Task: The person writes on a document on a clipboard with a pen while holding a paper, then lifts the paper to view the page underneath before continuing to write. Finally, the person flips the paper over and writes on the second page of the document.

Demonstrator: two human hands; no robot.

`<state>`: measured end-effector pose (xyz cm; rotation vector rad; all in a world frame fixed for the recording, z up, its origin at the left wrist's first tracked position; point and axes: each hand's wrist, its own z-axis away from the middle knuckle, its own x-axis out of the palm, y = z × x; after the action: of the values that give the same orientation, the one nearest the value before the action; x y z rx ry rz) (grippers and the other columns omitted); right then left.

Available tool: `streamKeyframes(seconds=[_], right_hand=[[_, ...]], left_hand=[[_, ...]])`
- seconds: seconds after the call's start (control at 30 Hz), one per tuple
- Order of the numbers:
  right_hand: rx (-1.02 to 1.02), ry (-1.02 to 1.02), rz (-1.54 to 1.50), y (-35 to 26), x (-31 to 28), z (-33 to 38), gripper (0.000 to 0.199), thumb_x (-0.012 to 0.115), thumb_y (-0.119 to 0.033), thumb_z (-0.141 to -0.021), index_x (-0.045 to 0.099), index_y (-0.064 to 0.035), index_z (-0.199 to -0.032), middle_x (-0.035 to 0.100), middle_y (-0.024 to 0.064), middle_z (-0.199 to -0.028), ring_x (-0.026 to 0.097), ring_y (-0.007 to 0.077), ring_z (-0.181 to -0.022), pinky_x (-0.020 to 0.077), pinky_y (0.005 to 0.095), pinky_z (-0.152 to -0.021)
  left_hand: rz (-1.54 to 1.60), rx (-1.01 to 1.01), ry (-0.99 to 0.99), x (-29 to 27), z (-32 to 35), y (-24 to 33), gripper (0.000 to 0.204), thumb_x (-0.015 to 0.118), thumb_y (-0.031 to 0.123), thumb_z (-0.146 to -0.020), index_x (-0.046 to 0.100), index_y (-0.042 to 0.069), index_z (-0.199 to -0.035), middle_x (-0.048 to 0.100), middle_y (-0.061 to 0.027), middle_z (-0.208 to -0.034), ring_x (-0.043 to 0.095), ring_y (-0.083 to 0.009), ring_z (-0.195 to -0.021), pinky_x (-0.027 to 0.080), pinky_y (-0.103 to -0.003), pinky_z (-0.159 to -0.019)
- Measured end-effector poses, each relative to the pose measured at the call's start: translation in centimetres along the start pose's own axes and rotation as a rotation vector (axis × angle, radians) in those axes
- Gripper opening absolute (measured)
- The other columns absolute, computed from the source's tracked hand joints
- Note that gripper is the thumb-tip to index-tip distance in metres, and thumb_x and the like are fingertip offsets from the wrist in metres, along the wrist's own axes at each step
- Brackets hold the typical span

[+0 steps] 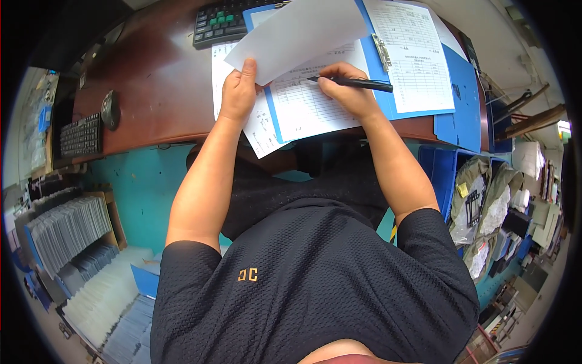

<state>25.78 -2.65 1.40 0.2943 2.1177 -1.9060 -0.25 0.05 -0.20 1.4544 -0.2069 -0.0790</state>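
Note:
My left hand [239, 92] pinches the near left corner of a white sheet of paper [297, 37], thumb on top, holding it lifted and tilted above a blue clipboard [274, 115]. Under it lies a printed form with a table [312, 108], partly covered by the raised sheet. My right hand [350, 91] rests on this form and grips a black pen [357, 83], its tip pointing left toward the upper rows. Whether the tip touches the paper I cannot tell. A second clipboard [397, 114] with printed forms [418, 67] lies to the right, its metal clip [382, 51] facing my right hand.
A black keyboard with some green keys [221, 24] sits behind the papers. Farther left on the brown desk [151, 79] are a mouse [110, 109] and another keyboard [80, 135]. Blue bins [438, 164] stand below right; racks of thin sheets [73, 233] stand below left.

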Motion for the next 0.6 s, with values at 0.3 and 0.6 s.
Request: streamKeyframes(seconds=[0.3, 0.6], right_hand=[[-0.034, -0.004, 0.144, -0.9, 0.0, 0.3, 0.024, 0.073, -0.023, -0.086, 0.076, -0.0003, -0.094, 0.073, 0.0101, -0.084, 0.066, 0.0164, -0.075, 0.0528, 0.0289, -0.072], [-0.044, -0.010, 0.151, -1.5, 0.0, 0.4, 0.026, 0.072, -0.024, -0.087, 0.076, 0.0003, -0.094, 0.074, 0.0122, -0.084, 0.068, 0.0193, -0.075, 0.0546, 0.0309, -0.071]], left_hand=[[0.146, 0.025, 0.096, 1.0, 0.1, 0.9, 0.063, 0.049, 0.053, -0.106, 0.063, -0.007, -0.118, 0.069, -0.0162, -0.113, 0.069, -0.0232, -0.103, 0.057, -0.036, -0.094], [0.148, 0.030, 0.089, 1.1, 0.3, 0.9, 0.065, 0.048, 0.054, -0.106, 0.059, -0.008, -0.124, 0.066, -0.0171, -0.119, 0.067, -0.0237, -0.108, 0.056, -0.037, -0.097]])
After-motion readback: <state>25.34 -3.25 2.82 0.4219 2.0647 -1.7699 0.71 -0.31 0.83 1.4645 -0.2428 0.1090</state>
